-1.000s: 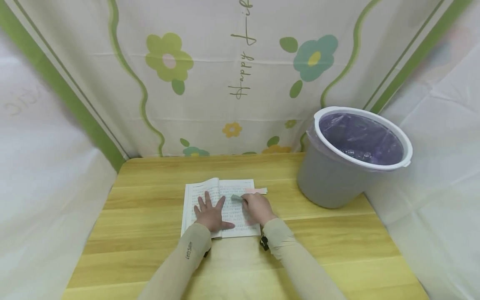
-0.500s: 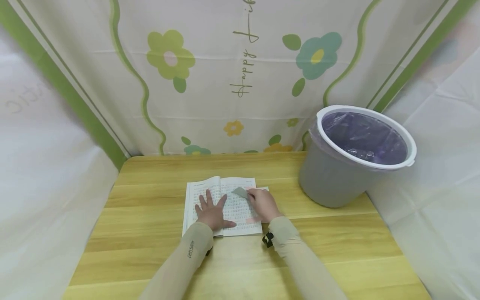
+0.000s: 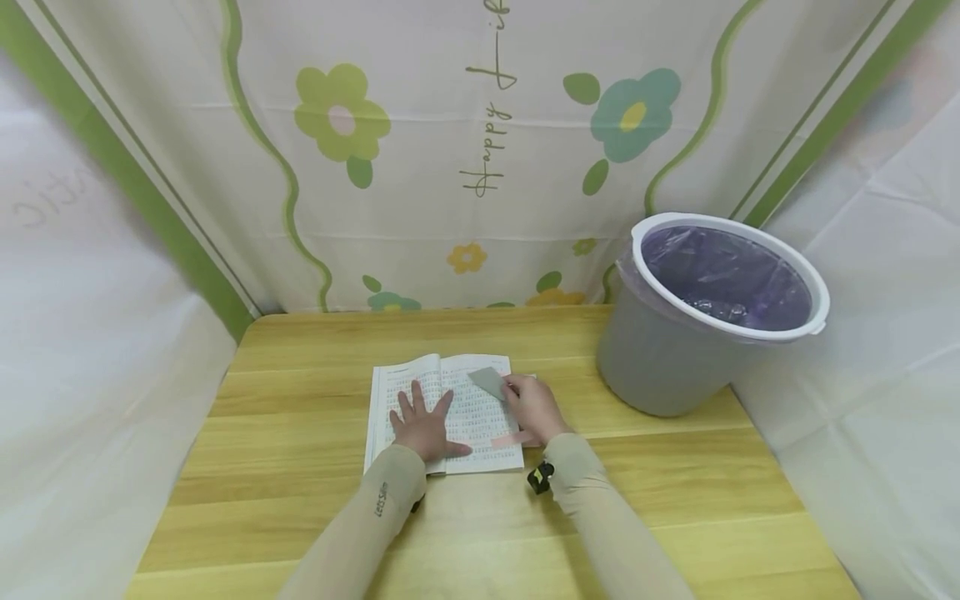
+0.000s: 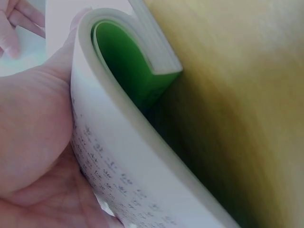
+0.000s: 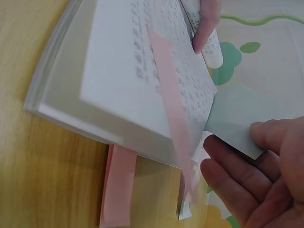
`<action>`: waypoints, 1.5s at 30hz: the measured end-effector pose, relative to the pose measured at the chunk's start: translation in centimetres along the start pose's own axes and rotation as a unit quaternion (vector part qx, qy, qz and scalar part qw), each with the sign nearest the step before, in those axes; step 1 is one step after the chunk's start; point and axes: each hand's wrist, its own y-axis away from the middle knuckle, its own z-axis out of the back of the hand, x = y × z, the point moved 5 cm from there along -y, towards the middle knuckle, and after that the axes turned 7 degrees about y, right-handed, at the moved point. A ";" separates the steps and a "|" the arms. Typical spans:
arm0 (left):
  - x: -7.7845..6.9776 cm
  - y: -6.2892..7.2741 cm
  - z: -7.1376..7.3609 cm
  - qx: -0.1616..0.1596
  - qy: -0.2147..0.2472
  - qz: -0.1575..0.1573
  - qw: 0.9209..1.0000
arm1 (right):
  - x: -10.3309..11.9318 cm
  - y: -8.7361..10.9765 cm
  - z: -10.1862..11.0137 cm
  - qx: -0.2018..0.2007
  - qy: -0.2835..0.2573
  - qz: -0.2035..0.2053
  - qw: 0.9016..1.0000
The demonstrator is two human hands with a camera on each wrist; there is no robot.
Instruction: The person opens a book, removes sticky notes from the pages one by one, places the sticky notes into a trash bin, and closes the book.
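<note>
Pale greens and pinks over yellow wood

The book (image 3: 468, 425), at lower centre, has white pages with rows of dark print; its underside (image 4: 126, 64) is bright green. The slip (image 3: 487, 382) is grey-green, the strip (image 3: 506, 439) pink. The sleeves (image 3: 341, 525) are beige, the left with dark lettering. The table (image 3: 255, 450) is streaked yellow-brown. At right, the bin (image 3: 660, 358) is grey, its rim (image 3: 690, 219) white, its liner (image 3: 720, 258) purple. Across the top, the white curtain (image 3: 420, 217) carries yellow-green, teal and orange flowers (image 3: 315, 112).
</note>
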 end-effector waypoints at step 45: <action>0.2 0.0 -0.4 0.012 -0.005 -0.006 1.000 | 4.1 7.2 17.1 -0.291 0.032 0.170 0.941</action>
